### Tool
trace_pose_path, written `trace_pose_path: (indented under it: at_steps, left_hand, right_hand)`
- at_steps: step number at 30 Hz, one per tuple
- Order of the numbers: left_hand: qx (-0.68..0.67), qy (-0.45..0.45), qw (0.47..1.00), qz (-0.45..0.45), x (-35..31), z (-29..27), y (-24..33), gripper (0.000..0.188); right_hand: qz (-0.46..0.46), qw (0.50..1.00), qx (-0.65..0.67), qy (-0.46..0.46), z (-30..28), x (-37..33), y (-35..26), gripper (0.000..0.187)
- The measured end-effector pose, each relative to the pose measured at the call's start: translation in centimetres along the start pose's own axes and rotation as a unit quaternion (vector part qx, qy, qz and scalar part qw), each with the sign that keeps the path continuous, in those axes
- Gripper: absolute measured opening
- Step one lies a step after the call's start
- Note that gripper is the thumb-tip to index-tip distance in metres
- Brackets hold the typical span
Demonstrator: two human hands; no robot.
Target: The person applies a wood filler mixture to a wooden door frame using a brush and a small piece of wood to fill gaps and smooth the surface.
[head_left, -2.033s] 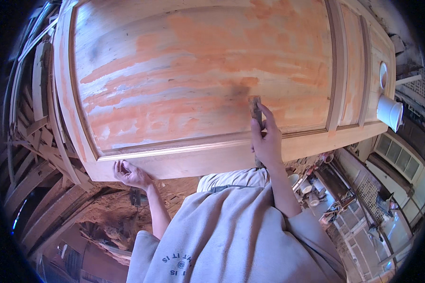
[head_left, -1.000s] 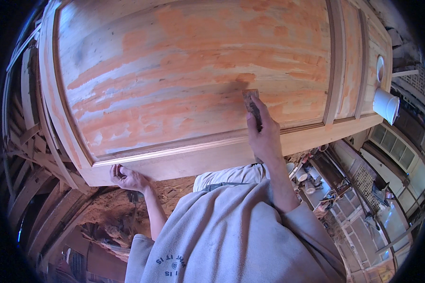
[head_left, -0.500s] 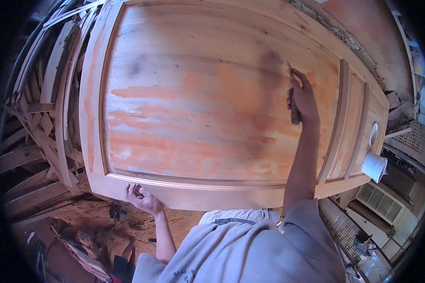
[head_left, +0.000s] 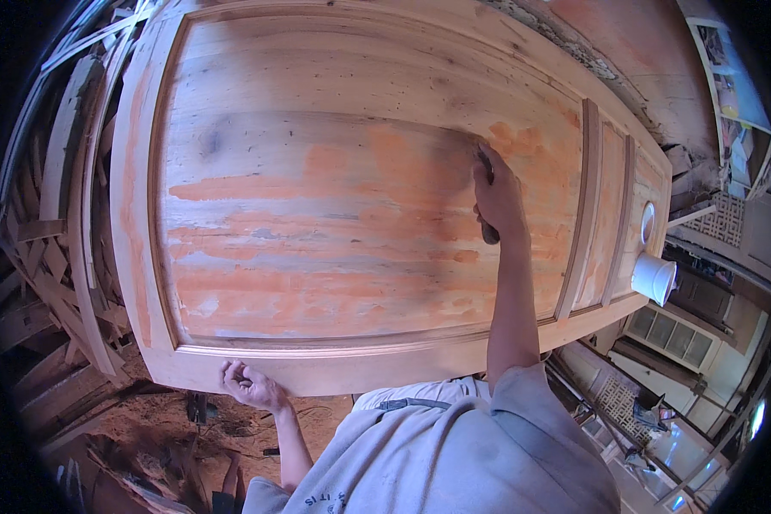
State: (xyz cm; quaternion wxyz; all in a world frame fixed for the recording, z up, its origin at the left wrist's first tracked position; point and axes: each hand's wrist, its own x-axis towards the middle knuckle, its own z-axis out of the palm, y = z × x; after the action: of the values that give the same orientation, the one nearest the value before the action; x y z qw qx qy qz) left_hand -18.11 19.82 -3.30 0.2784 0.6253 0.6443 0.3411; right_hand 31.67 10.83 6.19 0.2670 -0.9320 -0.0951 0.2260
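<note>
- The right hand [head_left: 499, 195] is grasping a slim, dark-handled hand tool [head_left: 490, 233], probably a scraper; its working end is showing poorly, so I cannot tell whether it is touching the wood.
- The left hand [head_left: 255, 385] is curling its fingers at the panel's near edge, with no tool visible; I cannot tell whether it is gripping or only resting.
- The large, pale wooden, door-like panel [head_left: 317, 94] is lying before the person, and matte orange paste [head_left: 274, 283] is covering mainly its nearer part.
- A white, round bucket [head_left: 654, 278] is standing near its right end.
- In my judgement, the person is spreading or smoothing this paste.
- The next move is probably calling for a flat blade and even pressure along the grain.
</note>
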Motion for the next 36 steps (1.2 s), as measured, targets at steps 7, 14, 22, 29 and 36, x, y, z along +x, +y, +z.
trace_pose_path:
  at_steps: [7,14,22,29,36]
  left_hand:
    - [-0.002,0.015,1.0,0.007,0.3,0.6,1.4,0.024]
    - [0.041,0.0,0.999,0.026,0.3,0.3,2.2,0.022]
    - [0.04,0.005,0.999,0.014,0.3,0.6,2.0,0.023]
    - [0.031,0.011,0.999,0.03,0.4,0.6,1.8,0.018]
    - [0.031,-0.008,0.999,0.029,0.4,0.5,2.3,0.015]
  right_hand:
    - [-0.034,0.998,-0.044,0.035,1.6,1.4,2.1,0.038]
    - [-0.07,0.996,-0.028,0.04,2.4,1.6,1.0,0.042]
    - [-0.059,0.996,-0.054,0.038,3.0,0.8,-1.6,0.041]
    - [-0.143,0.986,-0.043,0.072,4.7,0.0,-0.2,0.04]
    - [-0.089,0.991,-0.086,0.044,6.4,-0.7,-1.2,0.04]
